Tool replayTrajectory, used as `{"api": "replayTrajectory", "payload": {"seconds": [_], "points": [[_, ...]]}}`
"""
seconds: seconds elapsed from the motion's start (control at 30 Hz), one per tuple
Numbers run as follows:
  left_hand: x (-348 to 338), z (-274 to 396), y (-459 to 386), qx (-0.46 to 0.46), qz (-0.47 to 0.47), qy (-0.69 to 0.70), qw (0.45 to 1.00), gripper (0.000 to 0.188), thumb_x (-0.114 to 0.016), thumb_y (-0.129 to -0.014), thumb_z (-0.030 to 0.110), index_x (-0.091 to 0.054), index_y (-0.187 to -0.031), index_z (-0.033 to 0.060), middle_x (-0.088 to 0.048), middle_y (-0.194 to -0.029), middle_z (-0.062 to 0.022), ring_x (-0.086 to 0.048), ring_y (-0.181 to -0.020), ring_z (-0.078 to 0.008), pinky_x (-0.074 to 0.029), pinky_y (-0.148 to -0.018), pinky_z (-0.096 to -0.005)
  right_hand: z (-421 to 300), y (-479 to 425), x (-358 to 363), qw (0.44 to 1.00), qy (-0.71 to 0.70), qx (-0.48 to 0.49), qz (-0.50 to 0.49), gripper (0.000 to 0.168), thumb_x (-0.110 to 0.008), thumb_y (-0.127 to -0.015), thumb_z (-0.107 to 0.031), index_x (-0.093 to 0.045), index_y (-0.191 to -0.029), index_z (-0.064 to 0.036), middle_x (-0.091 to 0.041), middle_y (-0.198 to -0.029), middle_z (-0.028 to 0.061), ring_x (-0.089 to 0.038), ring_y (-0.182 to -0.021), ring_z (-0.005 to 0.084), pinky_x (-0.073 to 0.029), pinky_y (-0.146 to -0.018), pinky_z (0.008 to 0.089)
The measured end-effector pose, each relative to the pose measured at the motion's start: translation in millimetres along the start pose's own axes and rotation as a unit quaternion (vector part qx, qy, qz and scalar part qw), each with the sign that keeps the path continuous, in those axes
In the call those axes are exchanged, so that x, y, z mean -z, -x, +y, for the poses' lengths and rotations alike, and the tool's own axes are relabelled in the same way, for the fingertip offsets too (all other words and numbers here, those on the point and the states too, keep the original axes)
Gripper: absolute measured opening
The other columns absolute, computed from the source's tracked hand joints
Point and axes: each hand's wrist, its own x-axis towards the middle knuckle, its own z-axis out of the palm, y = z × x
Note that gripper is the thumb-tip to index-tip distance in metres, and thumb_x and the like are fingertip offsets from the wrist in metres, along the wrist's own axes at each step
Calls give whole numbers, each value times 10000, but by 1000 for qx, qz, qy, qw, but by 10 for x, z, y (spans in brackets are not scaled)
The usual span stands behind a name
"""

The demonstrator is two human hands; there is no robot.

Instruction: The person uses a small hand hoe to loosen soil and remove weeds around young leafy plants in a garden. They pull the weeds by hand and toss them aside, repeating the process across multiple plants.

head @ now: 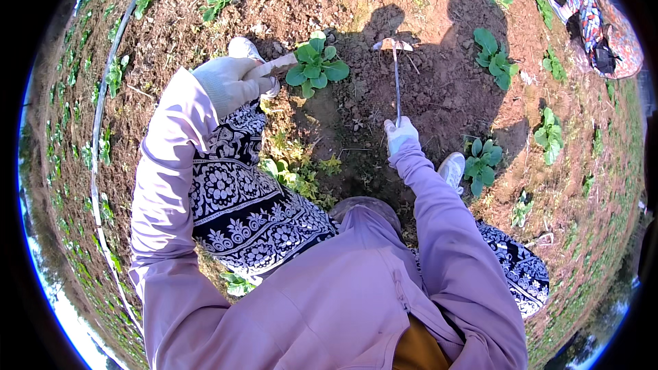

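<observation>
My right hand (401, 134), in a pale glove, grips the lower end of a small hand hoe (396, 79) with a thin metal shaft. Its wide blade (393, 44) rests at the loosened soil. My left hand (234, 82), also gloved, is beside a leafy green seedling (314, 67); a long, soil-stained finger reaches to the plant's left leaves. The thumb stands apart from that finger, and I see nothing held. The palm side is hidden.
My shoes (452, 172) flank the dug soil (360, 108). Another seedling (482, 166) grows beside the right shoe. More seedlings (495, 59) stand in rows. A hose (97, 139) curves along the left. Part of another person (591, 25) shows at the upper right.
</observation>
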Motion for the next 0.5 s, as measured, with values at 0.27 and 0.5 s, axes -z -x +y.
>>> {"api": "replayTrajectory", "payload": {"seconds": [0.27, 0.5], "points": [[-31, -364, -69, 34, 36, 53, 997, 300, -569, -864, 273, -603, -997, 6, -565, -696, -30, -505, -601, -104, -406, -554, -265, 219, 1069, 84, 963, 193, -61, -179, 291, -586, -830, -323, -526, -868, -40, -598, -746, 188, -588, -751, 392, -460, -681, 420], [-229, -880, -11, 141, 79, 103, 981, 299, -581, -866, 302, -598, -943, 13, -561, -681, -17, -494, -569, -98, -388, -521, -246, 277, 942, -56, 943, 137, 4, -302, 382, -502, -891, -422, -544, -928, -44, -602, -718, 164, -591, -700, 327, -468, -632, 390]]}}
